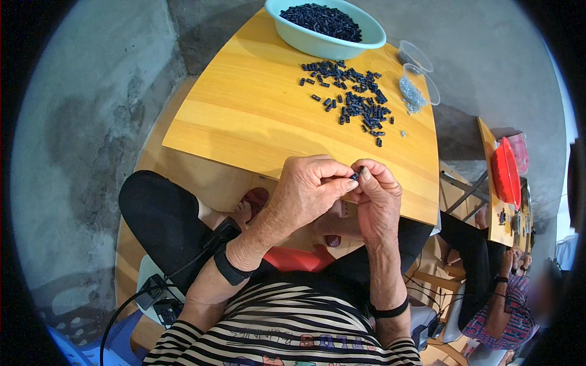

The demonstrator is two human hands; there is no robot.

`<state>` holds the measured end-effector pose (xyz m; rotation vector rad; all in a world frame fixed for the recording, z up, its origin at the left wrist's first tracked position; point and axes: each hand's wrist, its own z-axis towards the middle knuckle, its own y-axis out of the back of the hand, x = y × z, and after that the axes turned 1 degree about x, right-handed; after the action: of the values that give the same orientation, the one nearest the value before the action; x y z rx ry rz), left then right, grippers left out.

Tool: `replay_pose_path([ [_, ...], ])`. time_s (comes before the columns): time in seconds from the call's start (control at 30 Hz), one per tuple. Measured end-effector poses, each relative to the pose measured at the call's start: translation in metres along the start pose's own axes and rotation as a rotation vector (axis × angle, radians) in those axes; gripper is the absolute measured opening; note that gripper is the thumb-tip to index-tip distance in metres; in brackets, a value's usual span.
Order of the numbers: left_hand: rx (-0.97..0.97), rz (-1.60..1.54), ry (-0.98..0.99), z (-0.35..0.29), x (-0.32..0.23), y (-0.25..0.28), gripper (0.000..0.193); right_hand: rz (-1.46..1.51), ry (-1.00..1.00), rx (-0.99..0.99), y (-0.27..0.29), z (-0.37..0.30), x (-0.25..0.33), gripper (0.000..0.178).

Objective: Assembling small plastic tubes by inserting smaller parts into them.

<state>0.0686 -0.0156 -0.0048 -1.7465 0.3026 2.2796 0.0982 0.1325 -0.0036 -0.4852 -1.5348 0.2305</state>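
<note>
Just past the near edge of the wooden table [244, 131], my two hands meet over my lap. In my right hand [379, 198] a small dark plastic piece [359, 173] is pinched between thumb and fingers. My left hand [311, 186] has its thumb and forefinger closed at the near end of that same piece; whether they hold a second, tiny part is hidden. A loose pile of similar dark pieces [365, 110] lies on the table beyond my hands.
A light-blue basin [372, 44] full of dark pieces stands at the far edge. Right of the pile are two clear tubs, one holding small silvery parts [412, 94]. Another person [503, 305] sits at a second table with a red basin [505, 174]. Cables hang at my left.
</note>
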Motion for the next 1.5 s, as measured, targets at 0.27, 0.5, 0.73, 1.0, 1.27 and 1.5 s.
replay_pose_path([
  [0.27,0.008,-0.015,0.026,0.000,-0.004,0.000,0.010,-0.140,0.100,0.013,0.001,-0.002,0.002,0.012],
  [0.5,0.033,-0.100,0.064,0.000,-0.007,-0.001,0.009,-0.314,0.242,0.019,0.002,-0.002,0.003,0.010],
  [0.73,0.066,-0.196,0.158,-0.001,-0.009,0.000,0.008,-0.417,0.341,0.061,0.000,-0.003,0.009,0.010],
  [1.0,0.115,-0.253,0.182,-0.001,-0.006,0.002,0.008,-0.517,0.381,0.099,0.003,-0.002,0.010,0.011],
  [1.27,0.126,-0.288,0.210,-0.004,-0.010,0.000,0.010,-0.624,0.464,0.075,0.003,-0.006,0.009,0.011],
  [1.5,0.094,-0.320,0.220,-0.005,-0.009,-0.004,0.010,-0.782,0.571,0.069,0.002,-0.006,0.012,0.011],
])
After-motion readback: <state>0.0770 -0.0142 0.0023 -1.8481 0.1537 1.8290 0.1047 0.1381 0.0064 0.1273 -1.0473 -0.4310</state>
